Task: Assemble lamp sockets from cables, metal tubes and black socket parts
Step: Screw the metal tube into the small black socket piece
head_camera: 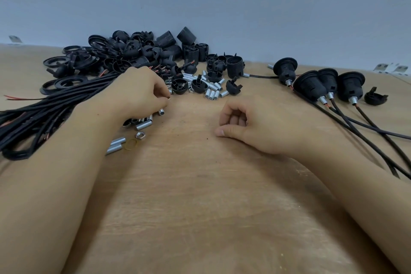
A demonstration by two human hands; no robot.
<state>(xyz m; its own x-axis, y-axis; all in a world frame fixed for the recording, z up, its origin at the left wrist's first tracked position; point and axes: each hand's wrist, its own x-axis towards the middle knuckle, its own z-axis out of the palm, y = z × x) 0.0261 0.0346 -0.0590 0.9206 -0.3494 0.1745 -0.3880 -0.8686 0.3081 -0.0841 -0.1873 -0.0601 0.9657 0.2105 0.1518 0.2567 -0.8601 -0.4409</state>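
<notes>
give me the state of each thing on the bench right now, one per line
left hand: fingers curled, pinching something small, too small to tell what
right hand: loosely curled, holds nothing, resting on the bench
cable bundle: loose, unassembled, under the left arm
metal tubes: loose, scattered
black socket parts: piled, unassembled
finished sockets: four, assembled with cables, lying on their sides
nut: loose, flat on bench

We cannot tell what the left hand (139,92) pinches, too small; it hides some metal tubes (144,124); cables (364,138) run off the right edge
</notes>
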